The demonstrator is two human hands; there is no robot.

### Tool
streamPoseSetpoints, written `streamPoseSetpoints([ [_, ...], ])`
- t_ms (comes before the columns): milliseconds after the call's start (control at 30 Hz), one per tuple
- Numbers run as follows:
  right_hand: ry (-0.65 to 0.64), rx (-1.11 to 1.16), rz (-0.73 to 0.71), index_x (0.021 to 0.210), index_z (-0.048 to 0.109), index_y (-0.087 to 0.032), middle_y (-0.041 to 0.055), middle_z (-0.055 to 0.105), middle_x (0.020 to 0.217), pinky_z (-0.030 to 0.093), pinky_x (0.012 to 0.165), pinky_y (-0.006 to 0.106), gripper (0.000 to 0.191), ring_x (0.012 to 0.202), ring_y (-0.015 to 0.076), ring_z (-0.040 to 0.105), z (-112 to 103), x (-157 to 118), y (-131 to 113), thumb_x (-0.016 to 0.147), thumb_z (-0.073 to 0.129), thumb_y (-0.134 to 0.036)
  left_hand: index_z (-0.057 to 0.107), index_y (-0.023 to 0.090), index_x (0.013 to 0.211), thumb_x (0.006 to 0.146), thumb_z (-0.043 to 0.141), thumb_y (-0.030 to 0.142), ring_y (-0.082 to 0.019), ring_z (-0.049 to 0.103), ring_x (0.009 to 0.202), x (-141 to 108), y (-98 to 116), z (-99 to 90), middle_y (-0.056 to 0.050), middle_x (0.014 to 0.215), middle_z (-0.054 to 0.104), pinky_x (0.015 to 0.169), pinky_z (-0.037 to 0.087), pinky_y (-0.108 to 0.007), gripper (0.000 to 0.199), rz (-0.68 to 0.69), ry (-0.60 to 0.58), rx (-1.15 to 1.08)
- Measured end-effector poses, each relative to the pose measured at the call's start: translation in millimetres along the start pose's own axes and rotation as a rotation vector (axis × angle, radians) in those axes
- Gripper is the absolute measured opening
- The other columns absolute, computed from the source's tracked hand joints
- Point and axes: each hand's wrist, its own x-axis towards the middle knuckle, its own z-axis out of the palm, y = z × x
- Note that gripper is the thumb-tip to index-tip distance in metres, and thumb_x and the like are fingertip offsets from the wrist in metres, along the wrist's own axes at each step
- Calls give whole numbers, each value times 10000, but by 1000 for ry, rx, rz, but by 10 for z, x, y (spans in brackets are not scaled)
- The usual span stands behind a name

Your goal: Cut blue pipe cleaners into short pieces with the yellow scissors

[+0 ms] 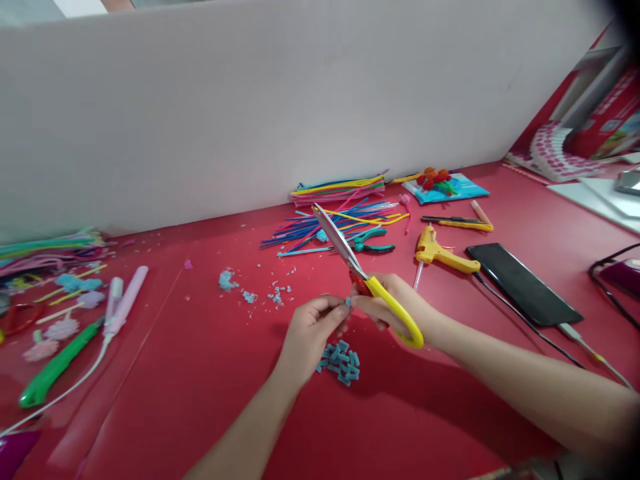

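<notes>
Near the middle of the red table, my left hand [311, 330] pinches a tiny blue piece [348, 302] between thumb and fingertips. The fingertips of my right hand [393, 307] meet the same piece from the other side. Scissors [395, 308] with yellow handles also hang in my right hand, their blades pointing up and to the left. Just below the hands lies a small pile of blue cut pieces [341, 362]. Blue fluff and crumbs [227, 281] are scattered to the left of the hands.
Pipe cleaners [340, 217] and green-handled pliers [373, 247] lie behind the hands. To the right are a yellow glue gun [443, 255] and a black phone [523, 283] with cables. A green tool [60, 365] and a pink tool [127, 300] lie left. A white panel [225, 107] stands behind.
</notes>
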Motion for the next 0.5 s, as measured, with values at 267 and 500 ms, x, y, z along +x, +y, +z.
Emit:
streamPoseSetpoints([
  [267, -6, -100, -27, 641, 445, -189, -79, 392, 421, 299, 399, 169, 94, 383, 64, 406, 6, 4, 56, 698, 390, -241, 605, 138, 721, 716, 550, 284, -109, 473, 529, -14, 37, 25, -7, 581, 533, 517, 390, -217, 157, -24, 20, 78],
  [500, 81, -244, -110, 639, 468, -169, -59, 412, 496, 220, 420, 179, 73, 459, 58, 363, 53, 60, 167, 653, 456, -239, 612, 147, 662, 636, 619, 229, -114, 477, 555, -10, 45, 39, -9, 602, 524, 500, 388, -198, 86, 37, 119, 134],
])
